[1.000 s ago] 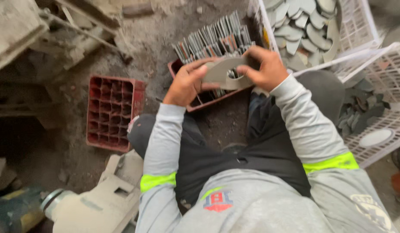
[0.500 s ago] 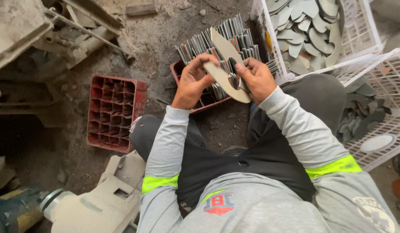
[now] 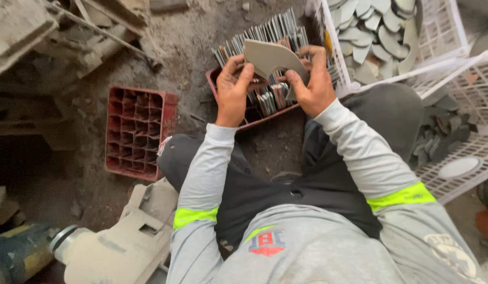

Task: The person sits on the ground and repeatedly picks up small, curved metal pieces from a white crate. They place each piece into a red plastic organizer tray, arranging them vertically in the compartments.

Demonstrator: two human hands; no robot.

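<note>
Both my left hand [image 3: 234, 90] and right hand [image 3: 313, 84] pinched the grey curved tile piece [image 3: 269, 58] at its ends, just above the red crate [image 3: 254, 105] of upright pieces. Judged best to grip edges firmly, keeping it level.

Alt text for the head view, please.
Both hands, left hand and right hand, hold a curved grey tile piece over a red crate packed with upright pieces. An empty red crate and white baskets of similar pieces sit nearby.
</note>
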